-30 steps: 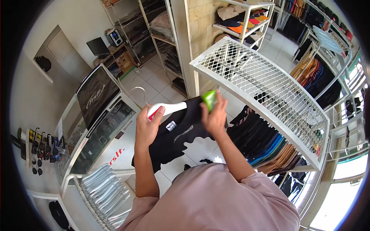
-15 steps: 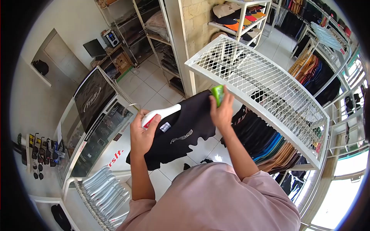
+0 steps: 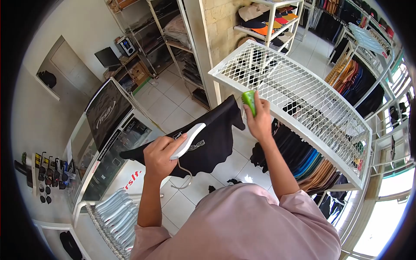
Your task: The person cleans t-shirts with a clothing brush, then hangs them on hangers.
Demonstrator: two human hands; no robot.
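Note:
My left hand [image 3: 161, 157] grips a white hanger [image 3: 187, 140] whose wire hook [image 3: 184, 178] now hangs downward. A black T-shirt [image 3: 208, 138] with a light print drapes over the hanger, spread out and tilted nearly flat. My right hand [image 3: 260, 122] is raised beside the shirt's upper corner, shut on a small green object [image 3: 248, 102]. That hand sits just below the front edge of a white wire-mesh shelf [image 3: 294, 93].
Dark and coloured shirts hang on a rail [image 3: 299, 162] under the mesh shelf. A glass display counter [image 3: 110, 149] stands at left, with a stack of white hangers [image 3: 117, 219] near it. Shelving with caps [image 3: 264, 19] and more clothes racks [image 3: 359, 82] fill the back.
My left hand has turned the hanger over, so the hook swung from up to down and the shirt flipped flatter. My right hand with the green object rose slightly toward the shelf.

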